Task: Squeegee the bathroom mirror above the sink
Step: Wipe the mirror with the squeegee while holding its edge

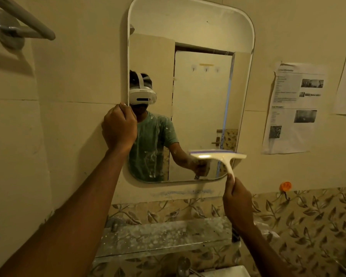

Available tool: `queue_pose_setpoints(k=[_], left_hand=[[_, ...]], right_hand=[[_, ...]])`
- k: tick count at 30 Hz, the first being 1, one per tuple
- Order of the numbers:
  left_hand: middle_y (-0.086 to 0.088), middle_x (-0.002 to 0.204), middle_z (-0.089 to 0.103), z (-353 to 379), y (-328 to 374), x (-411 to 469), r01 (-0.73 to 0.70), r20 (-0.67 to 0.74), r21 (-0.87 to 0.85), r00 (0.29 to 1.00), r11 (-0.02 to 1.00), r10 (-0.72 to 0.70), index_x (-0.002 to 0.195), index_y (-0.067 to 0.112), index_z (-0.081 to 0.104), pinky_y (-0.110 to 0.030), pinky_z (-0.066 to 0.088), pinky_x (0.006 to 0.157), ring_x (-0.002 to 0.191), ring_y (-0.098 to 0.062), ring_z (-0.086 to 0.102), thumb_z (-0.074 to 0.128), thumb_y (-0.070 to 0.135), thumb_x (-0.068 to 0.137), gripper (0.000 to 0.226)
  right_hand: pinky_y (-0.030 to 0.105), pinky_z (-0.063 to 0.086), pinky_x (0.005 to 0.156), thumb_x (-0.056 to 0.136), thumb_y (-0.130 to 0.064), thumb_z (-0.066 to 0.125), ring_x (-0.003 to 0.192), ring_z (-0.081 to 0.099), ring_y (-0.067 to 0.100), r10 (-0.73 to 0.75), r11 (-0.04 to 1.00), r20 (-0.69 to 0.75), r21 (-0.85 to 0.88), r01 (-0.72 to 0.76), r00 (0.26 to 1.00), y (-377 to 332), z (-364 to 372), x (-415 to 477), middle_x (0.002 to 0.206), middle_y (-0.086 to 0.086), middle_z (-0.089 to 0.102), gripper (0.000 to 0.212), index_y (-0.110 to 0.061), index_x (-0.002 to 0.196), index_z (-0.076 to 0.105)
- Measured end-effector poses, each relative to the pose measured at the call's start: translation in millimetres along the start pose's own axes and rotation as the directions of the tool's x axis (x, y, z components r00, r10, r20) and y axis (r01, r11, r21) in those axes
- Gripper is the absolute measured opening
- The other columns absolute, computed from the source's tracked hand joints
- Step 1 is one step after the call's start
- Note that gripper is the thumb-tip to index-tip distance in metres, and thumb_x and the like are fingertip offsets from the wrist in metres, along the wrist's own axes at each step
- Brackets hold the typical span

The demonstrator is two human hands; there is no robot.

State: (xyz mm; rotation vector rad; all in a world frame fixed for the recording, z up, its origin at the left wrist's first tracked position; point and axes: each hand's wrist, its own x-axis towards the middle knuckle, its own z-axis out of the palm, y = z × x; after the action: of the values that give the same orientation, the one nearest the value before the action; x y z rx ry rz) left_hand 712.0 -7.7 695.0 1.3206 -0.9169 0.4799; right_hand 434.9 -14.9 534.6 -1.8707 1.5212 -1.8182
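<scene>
A rounded rectangular mirror (pixel 198 33) hangs on the cream wall ahead. My left hand (pixel 119 127) grips the mirror's left edge at mid height. My right hand (pixel 237 202) holds the white handle of a squeegee (pixel 218 156). Its blade lies level against the lower right part of the glass. Wet streaks and white specks show on the lower left of the glass. The reflection shows a person in a green shirt with a headset.
A spotted glass shelf (pixel 168 234) sits below the mirror, with a tap (pixel 184 266) and the sink's rim (pixel 228 272) beneath it. A towel rail (pixel 24 25) is at the upper left. Printed papers (pixel 294 108) and an orange hook (pixel 285 186) are on the right wall.
</scene>
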Motion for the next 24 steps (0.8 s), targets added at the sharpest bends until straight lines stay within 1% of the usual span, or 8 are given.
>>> queue_pose_setpoints(k=[3, 8, 11, 14, 16, 19, 22, 24], left_hand=[[-0.016, 0.088, 0.069, 0.3, -0.5, -1.1, -0.004, 0.000, -0.015, 1.000, 1.000, 0.004, 0.091, 0.002, 0.066, -0.026, 0.036, 0.065, 0.077, -0.022, 0.060, 0.031, 0.025, 0.102, 0.044], [-0.018, 0.090, 0.069, -3.0, 2.4, -2.9, -0.005, 0.008, -0.003, 1.000, 1.000, 0.005, 0.091, 0.000, 0.067, -0.026, 0.035, 0.065, 0.083, -0.029, 0.063, 0.033, 0.023, 0.102, 0.042], [-0.019, 0.087, 0.069, -7.0, 3.8, -1.4, -0.024, 0.019, -0.009, 1.000, 1.000, 0.024, 0.090, 0.000, 0.068, -0.026, 0.035, 0.065, 0.076, -0.025, 0.059, 0.033, 0.023, 0.102, 0.044], [-0.017, 0.075, 0.064, -15.1, 4.0, 5.1, -0.015, 0.069, -0.011, 0.997, 1.000, 0.016, 0.085, -0.003, 0.068, -0.028, 0.034, 0.062, 0.068, -0.020, 0.051, 0.032, 0.025, 0.102, 0.048], [-0.013, 0.069, 0.059, -19.1, -0.8, 14.6, 0.055, 0.155, -0.037, 0.987, 0.998, -0.049, 0.077, -0.002, 0.065, -0.033, 0.042, 0.062, 0.068, -0.025, 0.055, 0.032, 0.030, 0.101, 0.053], [-0.017, 0.071, 0.068, -27.1, -3.1, 31.3, 0.252, 0.323, -0.164, 0.927, 0.954, -0.189, 0.074, 0.002, 0.065, -0.044, 0.059, 0.067, 0.065, -0.032, 0.066, 0.032, 0.040, 0.094, 0.055], [-0.022, 0.076, 0.070, -36.2, 6.9, 39.5, 0.390, 0.422, -0.208, 0.863, 0.897, -0.277, 0.078, 0.003, 0.066, -0.040, 0.060, 0.061, 0.057, -0.030, 0.065, 0.033, 0.037, 0.095, 0.051], [-0.019, 0.075, 0.070, -37.6, 13.0, 40.9, 0.356, 0.403, -0.202, 0.879, 0.912, -0.254, 0.074, 0.007, 0.065, -0.045, 0.061, 0.067, 0.060, -0.032, 0.066, 0.035, 0.046, 0.093, 0.052]], right_hand=[[0.016, 0.037, 0.038, 0.101, -0.031, 0.035, 0.043, 0.051, 0.003, 0.038, 0.998, 0.028, -0.046, -0.037, 0.999, 17.0, 3.0, -22.7, 0.047, -0.004, 0.043, 0.036, -0.021, 0.067, 0.045], [0.018, 0.029, 0.039, 0.101, -0.030, 0.036, 0.042, 0.047, 0.008, 0.124, 0.988, 0.053, -0.099, -0.119, 0.991, 32.1, 7.4, -50.0, 0.053, -0.004, 0.049, 0.035, -0.018, 0.074, 0.054], [0.029, 0.033, 0.042, 0.101, -0.033, 0.035, 0.045, 0.047, 0.015, 0.160, 0.983, 0.080, -0.108, -0.151, 0.984, 33.7, 5.4, -60.4, 0.053, 0.001, 0.049, 0.036, -0.026, 0.068, 0.046], [0.028, 0.034, 0.042, 0.098, -0.040, 0.031, 0.045, 0.047, 0.017, 0.179, 0.981, 0.038, -0.079, -0.176, 0.983, 31.0, 2.2, -61.5, 0.053, 0.002, 0.050, 0.036, -0.027, 0.068, 0.046], [0.029, 0.032, 0.041, 0.096, -0.044, 0.028, 0.043, 0.045, 0.016, 0.134, 0.990, -0.004, -0.044, -0.134, 0.991, 20.9, -0.3, -55.1, 0.051, 0.001, 0.048, 0.041, -0.020, 0.070, 0.049], [0.027, 0.029, 0.039, 0.099, -0.040, 0.032, 0.040, 0.040, 0.012, 0.053, 0.997, -0.063, 0.060, -0.049, 0.997, -15.8, -5.3, -29.4, 0.049, -0.002, 0.044, 0.042, -0.019, 0.067, 0.048], [0.033, 0.045, 0.039, 0.102, -0.036, 0.034, 0.046, 0.053, 0.020, -0.009, 0.986, -0.050, 0.165, 0.017, 0.999, -66.7, -8.1, 12.4, 0.058, 0.005, 0.054, 0.040, -0.017, 0.074, 0.054], [0.044, 0.054, 0.046, 0.102, -0.038, 0.033, 0.054, 0.059, 0.031, -0.047, 0.979, -0.030, 0.198, 0.053, 0.998, -99.3, -7.0, 43.8, 0.065, 0.012, 0.059, 0.039, -0.019, 0.076, 0.054]])
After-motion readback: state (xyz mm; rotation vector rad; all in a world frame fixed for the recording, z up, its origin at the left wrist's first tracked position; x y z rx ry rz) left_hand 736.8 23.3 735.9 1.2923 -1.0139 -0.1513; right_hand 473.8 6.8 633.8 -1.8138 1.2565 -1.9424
